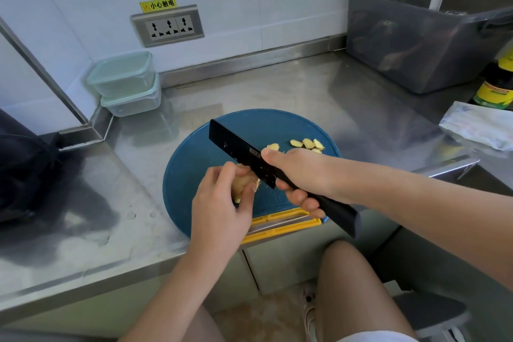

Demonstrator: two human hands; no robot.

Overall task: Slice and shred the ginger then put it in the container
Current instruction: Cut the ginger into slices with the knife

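I have the ginger pinned near the front of the round blue cutting board. My left grip is curled over it, fingers and thumb pinching the knob from above. My right grip is wrapped around the handle of the black knife, thumb on the flat of the blade, and the edge sits against the ginger's right side. A few cut slices lie at the board's far right, apart from the knob.

I judge the root firm, fibrous and light. It looks knobbly enough to rock and probably slick on its cut face, so I want my fingertips tucked back from the blade.

The stacked lidded containers stand in the far left corner of the tabletop, well apart from the board. A grey bin, a bottle and a crumpled cloth sit to the right, and a dark bag to the left. None lies between board and containers.
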